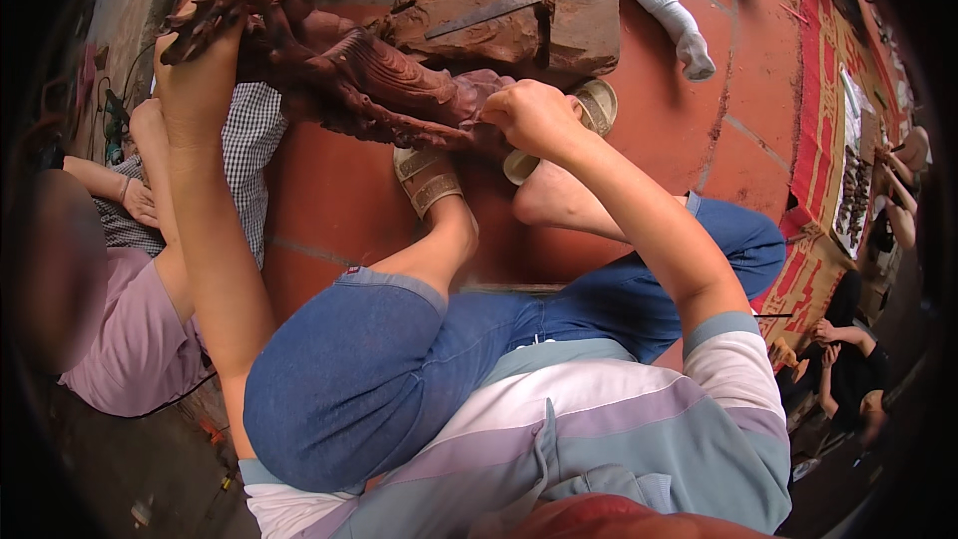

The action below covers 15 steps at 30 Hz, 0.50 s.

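See red tiled floor [679,140] below; toward its upper-left edge, find reddish-brown carved wooden figure [389,70] slanting between both grips, partly in front of rough-cut wooden block [504,37]. See left hand [200,70] curled around figure's branching, wider end, right hand [534,118] at its opposite, narrower end with fingers drawn close; cannot tell whether pinching anything there. Note flat grey bar [486,14] lying on top of block

Foot in a pale grey sock [675,22] rests on red tiled floor [639,135].
At left, black-and-white checked fabric [257,135] shows near a lilac garment [140,329]; at right, a red-and-tan mat [813,125] is spread out, with a person in black [864,371] near its lower end.
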Tool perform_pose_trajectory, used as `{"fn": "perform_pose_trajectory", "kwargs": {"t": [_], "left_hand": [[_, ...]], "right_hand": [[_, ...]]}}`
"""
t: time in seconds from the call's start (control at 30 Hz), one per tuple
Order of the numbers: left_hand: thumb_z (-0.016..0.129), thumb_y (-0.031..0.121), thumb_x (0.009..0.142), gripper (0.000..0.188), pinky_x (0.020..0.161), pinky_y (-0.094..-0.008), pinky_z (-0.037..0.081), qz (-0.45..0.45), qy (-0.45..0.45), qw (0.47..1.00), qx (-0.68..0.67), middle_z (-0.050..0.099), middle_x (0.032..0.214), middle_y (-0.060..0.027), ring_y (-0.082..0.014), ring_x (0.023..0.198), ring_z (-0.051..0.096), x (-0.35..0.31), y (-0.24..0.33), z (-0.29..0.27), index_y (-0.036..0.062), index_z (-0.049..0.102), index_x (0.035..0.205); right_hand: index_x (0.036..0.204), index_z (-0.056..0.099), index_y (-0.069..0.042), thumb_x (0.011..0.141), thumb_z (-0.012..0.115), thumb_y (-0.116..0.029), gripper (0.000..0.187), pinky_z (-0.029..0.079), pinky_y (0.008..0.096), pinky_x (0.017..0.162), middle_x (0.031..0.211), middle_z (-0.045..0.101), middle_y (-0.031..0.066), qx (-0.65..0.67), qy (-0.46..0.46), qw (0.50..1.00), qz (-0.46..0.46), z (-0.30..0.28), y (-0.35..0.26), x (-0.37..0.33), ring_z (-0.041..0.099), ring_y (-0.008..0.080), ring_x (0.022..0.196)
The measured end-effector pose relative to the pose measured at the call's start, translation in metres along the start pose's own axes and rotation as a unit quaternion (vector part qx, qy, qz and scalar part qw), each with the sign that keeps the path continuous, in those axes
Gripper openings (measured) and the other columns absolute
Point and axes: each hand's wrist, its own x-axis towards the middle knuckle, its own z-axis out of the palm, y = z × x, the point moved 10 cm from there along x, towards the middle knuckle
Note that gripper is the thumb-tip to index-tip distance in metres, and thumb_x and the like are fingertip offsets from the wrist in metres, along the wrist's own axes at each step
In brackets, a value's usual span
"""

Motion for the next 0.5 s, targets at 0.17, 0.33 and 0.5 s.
{"fn": "perform_pose_trajectory", "kwargs": {"t": [0.17,0.33,0.5], "left_hand": [[0.057,0.0,0.086,0.026,0.073,-0.0244,0.055,0.219,-0.024,0.929,0.298,0.067,0.108,-0.0062,-0.0156,0.087,0.068,-0.002,0.023,0.004,0.0054,0.066,0.111],[0.058,0.002,0.088,0.024,0.069,-0.0236,0.054,0.119,-0.003,0.985,0.123,0.07,0.099,-0.0069,-0.0145,0.081,0.069,-0.003,0.006,-0.002,0.0045,0.066,0.111],[0.058,0.008,0.091,0.024,0.066,-0.0232,0.053,0.179,-0.006,0.964,0.197,0.07,0.092,-0.0072,-0.0133,0.077,0.069,-0.002,0.022,-0.011,0.0044,0.065,0.114]], "right_hand": [[0.084,0.072,-0.008,0.081,0.062,-0.016,0.013,0.05,0.0437,0.073,0.082,0.067,0.0142,0.024,0.241,0.97,0.007,-0.008,-0.006,0.012,0.064,0.0333,0.084],[0.089,0.072,-0.009,0.084,0.061,-0.015,0.013,0.05,0.0425,0.077,0.087,0.069,0.0127,-0.033,0.037,0.998,0.033,0.001,-0.013,-0.012,0.063,0.0342,0.085],[0.084,0.073,-0.009,0.077,0.061,-0.011,0.013,0.051,0.041,0.073,0.077,0.068,0.0135,-0.022,0.199,0.98,0.018,-0.021,-0.018,0.014,0.064,0.0312,0.083]]}}
